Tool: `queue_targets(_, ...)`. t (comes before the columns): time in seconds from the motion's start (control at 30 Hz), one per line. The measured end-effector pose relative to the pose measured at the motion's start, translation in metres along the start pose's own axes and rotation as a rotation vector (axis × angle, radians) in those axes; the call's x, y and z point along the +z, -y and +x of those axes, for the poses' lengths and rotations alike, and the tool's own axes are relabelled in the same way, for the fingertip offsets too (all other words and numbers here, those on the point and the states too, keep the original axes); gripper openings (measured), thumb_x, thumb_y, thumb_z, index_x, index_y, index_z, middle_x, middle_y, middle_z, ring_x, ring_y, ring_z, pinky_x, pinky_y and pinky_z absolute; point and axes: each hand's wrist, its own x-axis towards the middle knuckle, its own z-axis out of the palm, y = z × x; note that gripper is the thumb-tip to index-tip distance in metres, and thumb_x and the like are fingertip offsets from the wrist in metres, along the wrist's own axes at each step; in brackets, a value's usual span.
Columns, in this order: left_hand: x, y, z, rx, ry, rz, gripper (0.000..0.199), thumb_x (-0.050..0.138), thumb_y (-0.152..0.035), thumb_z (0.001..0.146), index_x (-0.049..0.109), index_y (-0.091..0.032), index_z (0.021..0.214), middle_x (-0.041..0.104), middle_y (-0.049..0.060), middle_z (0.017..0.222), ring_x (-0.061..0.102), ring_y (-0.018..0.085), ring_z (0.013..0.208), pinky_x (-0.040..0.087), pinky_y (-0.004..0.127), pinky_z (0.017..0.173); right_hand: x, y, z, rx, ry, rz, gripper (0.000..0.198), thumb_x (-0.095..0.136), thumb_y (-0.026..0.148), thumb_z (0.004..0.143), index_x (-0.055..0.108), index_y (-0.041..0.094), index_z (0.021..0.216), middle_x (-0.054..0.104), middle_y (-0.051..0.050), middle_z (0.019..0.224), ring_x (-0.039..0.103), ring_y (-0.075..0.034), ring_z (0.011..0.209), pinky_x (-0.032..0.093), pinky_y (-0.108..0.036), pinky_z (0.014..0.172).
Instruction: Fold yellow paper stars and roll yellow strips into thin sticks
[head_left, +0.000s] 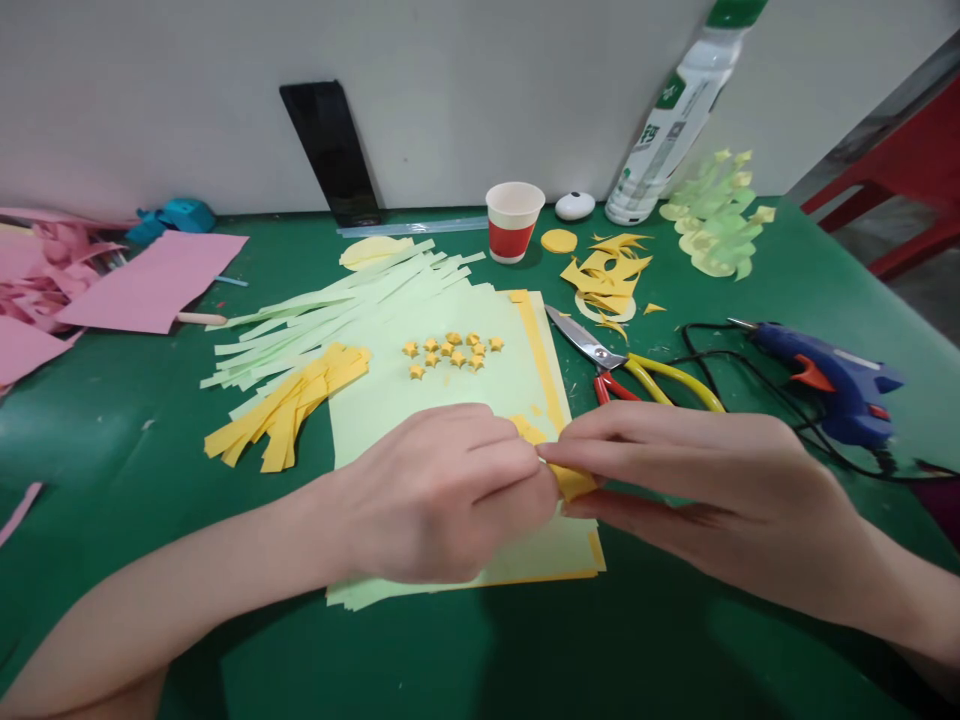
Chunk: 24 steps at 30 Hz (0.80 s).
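Note:
Over a stack of light green paper point(375, 420), my two hands meet at a piece of yellow paper point(574, 483). My right hand point(712, 490) pinches it between thumb and fingers. My left hand point(457, 495) is closed, knuckles up, with its fingertips hidden at the paper's left end. Just beyond the hands, several small folded yellow paper stars point(454, 350) lie on the green sheets. Yellow paper strips point(292, 405) and pale green strips point(337, 305) are heaped to the left.
Scissors point(592, 345) with yellow handles lie beyond my right hand, near a blue glue gun point(832, 375) and its black cord. A paper cup point(514, 222), yellow scraps point(609, 275), a leaning bottle point(671, 125) and a phone point(330, 150) stand along the back. Pink paper point(157, 280) is at left.

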Motion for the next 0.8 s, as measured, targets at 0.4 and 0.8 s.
queue_targets(0.4,-0.013,-0.006,0.007,-0.414,0.074,-0.603,0.026,0.042,-0.023,0.09,0.055,-0.016,0.069,0.046,-0.007,0.053,0.038,0.004,0.044,0.032,0.014,0.04,-0.008,0.003,0.002,0.085,-0.035,0.097,0.011,0.051,0.011,0.084,0.057,0.019,0.081,0.06,0.004,0.063,0.054,-0.005,0.055,0.045,-0.016,0.052)
queue_targets(0.8,-0.008,-0.005,0.008,-0.369,0.06,-0.662,0.026,0.039,-0.017,0.091,0.051,-0.016,0.068,0.051,-0.005,0.06,0.045,0.004,0.052,0.038,0.012,0.049,-0.004,0.008,0.002,0.425,0.037,0.635,0.013,0.051,0.017,0.083,0.063,0.017,0.077,0.058,0.002,0.059,0.054,-0.005,0.048,0.048,-0.011,0.045)
